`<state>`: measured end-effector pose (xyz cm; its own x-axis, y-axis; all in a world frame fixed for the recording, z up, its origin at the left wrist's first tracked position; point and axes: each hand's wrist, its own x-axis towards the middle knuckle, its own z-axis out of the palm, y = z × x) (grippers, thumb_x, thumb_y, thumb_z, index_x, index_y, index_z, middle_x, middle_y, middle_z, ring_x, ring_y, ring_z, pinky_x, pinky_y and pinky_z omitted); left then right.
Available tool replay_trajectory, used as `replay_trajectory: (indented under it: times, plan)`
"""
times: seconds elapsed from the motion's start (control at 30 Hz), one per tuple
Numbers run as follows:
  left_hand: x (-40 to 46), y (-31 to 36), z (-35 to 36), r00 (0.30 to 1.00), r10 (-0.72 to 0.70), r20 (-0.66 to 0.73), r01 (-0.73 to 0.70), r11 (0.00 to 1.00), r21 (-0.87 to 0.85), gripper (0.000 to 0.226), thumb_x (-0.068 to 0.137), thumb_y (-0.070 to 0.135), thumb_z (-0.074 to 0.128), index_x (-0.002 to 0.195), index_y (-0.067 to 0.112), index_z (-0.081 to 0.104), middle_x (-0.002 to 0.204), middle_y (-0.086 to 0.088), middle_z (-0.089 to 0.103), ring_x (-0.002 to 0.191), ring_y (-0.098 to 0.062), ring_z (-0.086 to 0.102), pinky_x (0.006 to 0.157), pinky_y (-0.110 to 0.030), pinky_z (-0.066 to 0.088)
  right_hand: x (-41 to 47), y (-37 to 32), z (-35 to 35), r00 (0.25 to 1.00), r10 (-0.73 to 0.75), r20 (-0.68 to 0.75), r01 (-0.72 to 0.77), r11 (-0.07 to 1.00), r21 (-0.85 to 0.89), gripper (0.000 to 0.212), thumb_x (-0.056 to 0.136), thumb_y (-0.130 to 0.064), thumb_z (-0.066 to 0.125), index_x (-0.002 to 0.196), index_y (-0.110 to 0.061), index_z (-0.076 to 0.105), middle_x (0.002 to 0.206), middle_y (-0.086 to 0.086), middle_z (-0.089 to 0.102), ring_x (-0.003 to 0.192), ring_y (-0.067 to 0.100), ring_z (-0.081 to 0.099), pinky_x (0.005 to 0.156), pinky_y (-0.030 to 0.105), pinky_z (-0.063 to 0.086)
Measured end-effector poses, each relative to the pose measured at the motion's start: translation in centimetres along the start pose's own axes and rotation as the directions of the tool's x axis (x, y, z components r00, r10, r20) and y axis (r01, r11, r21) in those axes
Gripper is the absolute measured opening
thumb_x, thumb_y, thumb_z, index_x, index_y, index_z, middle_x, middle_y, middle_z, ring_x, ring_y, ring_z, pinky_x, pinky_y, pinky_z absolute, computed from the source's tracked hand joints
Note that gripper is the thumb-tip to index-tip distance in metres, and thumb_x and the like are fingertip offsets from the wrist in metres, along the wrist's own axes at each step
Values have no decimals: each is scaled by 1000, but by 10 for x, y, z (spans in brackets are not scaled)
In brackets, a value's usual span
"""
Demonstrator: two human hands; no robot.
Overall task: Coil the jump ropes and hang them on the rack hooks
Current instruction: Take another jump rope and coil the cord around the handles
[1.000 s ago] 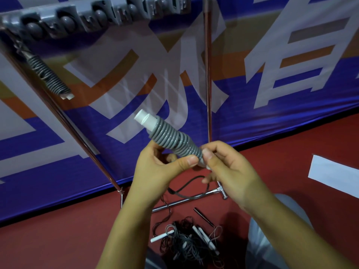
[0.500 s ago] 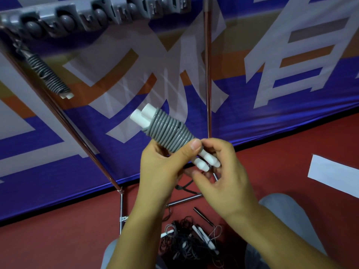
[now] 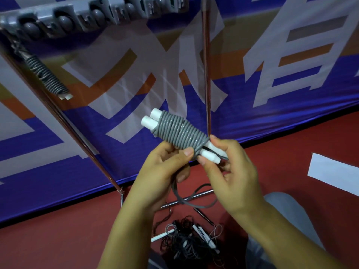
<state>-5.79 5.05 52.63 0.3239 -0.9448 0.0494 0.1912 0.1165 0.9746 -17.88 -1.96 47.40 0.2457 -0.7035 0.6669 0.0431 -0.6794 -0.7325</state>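
A grey jump rope (image 3: 179,133) is wound tightly round its two white handles into a bundle, held tilted in front of me. My left hand (image 3: 163,171) grips the bundle's lower half, thumb across the coils. My right hand (image 3: 231,167) pinches the white handle ends and the loose rope end at the bundle's bottom. A short loop of rope (image 3: 194,200) hangs below my hands. Another coiled grey rope (image 3: 48,78) hangs from the grey hook rail (image 3: 93,14) at the top left.
The rack's metal poles (image 3: 206,65) stand before a blue, white and orange banner (image 3: 291,74). A tangle of dark ropes with white handles (image 3: 188,241) lies on the red floor by the rack's base bar. A white sheet (image 3: 334,171) lies at the right.
The bundle has turned so both white handle tops show side by side. My right hand shifted round the lower handle ends, and a rope loop now hangs below my hands.
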Motion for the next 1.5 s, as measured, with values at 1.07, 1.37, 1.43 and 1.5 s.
replay_trajectory:
  times: [1.07,1.37,1.43,1.5]
  plan:
    - [-9,-15,1,867,494,66,-405,620,672,29,88,7,54,98,31,65,85,10,70,79,-8,69,65,-24,54,9,8,0,996,70,52,-74,994,77,36,84,-31,60,119,-24,58,103,-16,60,91,0,64,80,18,52]
    - [-10,-9,8,936,338,-99,-258,850,459,16,80,9,58,84,20,69,76,-5,66,66,-10,56,61,-19,47,11,6,1,1000,-1,1,1,996,93,35,88,-20,59,122,-12,58,101,2,60,91,3,61,80,14,48]
    - [-9,-7,8,957,241,-163,-188,940,285,13,78,20,60,73,13,70,60,-11,54,53,-11,47,50,-18,39,9,6,2,1000,-21,7,21,996,81,35,88,-18,59,121,-8,59,100,7,61,91,5,61,80,16,49]
    - [-8,-7,6,974,130,-188,-103,984,146,24,81,29,59,64,15,69,52,-6,44,46,-11,38,45,-17,33,7,6,3,1000,-30,-1,30,996,84,35,88,-18,60,121,-9,58,100,7,61,92,6,61,82,18,50]
